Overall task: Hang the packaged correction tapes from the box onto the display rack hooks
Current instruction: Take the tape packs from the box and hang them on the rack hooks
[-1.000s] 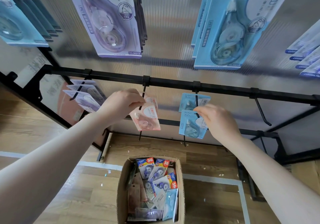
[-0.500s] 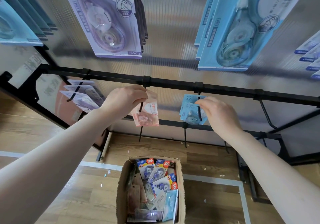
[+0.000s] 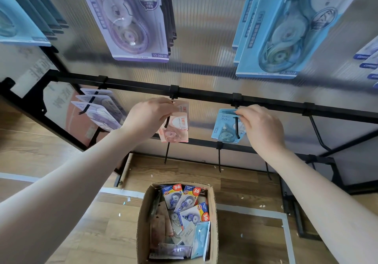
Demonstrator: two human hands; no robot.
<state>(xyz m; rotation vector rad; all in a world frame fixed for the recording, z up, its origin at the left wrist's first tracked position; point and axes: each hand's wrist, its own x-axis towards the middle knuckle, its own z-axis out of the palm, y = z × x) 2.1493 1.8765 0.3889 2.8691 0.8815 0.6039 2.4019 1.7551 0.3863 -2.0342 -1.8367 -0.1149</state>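
My left hand (image 3: 149, 116) pinches the top of a pink correction tape pack (image 3: 176, 128) that sits on a black hook under the rack's crossbar (image 3: 204, 95). My right hand (image 3: 259, 128) pinches the top edge of a blue correction tape pack (image 3: 224, 128) threaded on the neighbouring hook (image 3: 236, 125), close to the bar. Below on the floor stands an open cardboard box (image 3: 143, 222) holding several more packs, blue, pink and purple.
Purple packs (image 3: 100, 112) hang on the hook at the left. Large purple (image 3: 126, 18) and blue (image 3: 286, 28) packs hang on the upper row. An unloaded hook (image 3: 317, 132) sticks out at the right. A lower rail carries more bare hooks above the wooden floor.
Both hands have pushed their packs back along the hooks toward the crossbar. The blue pack now lies against the one behind it, and the pink pack has risen closer to the bar.
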